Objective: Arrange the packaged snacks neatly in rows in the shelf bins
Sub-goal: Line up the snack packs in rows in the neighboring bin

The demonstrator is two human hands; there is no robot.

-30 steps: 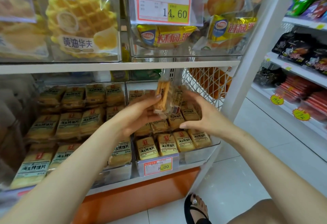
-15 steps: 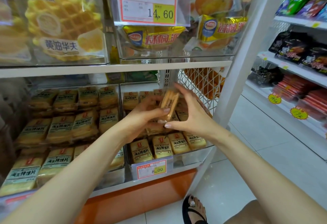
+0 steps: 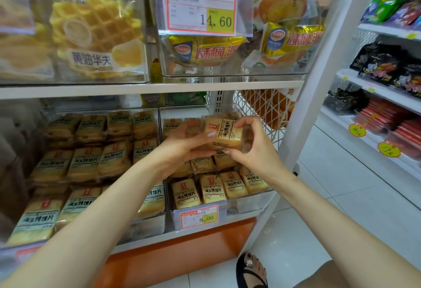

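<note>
While raised over the right bin (image 3: 250, 201) (rows below), one snack packet (image 3: 224, 134) sits between both hands — left hand (image 3: 182, 149) gripping its near side, right hand (image 3: 255, 146) pinching its far edge.

Clear plastic, shiny film and smooth white shelving

The held snack pack (image 3: 224, 133) at centre is wrapped in clear, glossy plastic film over a flatter printed label. The same shiny film covers the packs in the right bin (image 3: 246, 204) and the left bin (image 3: 148, 224), both of hard transparent plastic. At upper left the waffle pack (image 3: 95, 37) sits behind smooth clear plastic, and at upper right the gold bags (image 3: 293, 39) gleam like foil. The price tag (image 3: 200, 10) looks like paper in a clear sleeve. The shelf board (image 3: 136, 88) and post (image 3: 319, 83) are smooth white, seemingly painted metal. The floor tiles (image 3: 341, 208) at lower right are pale and glossy.
</note>
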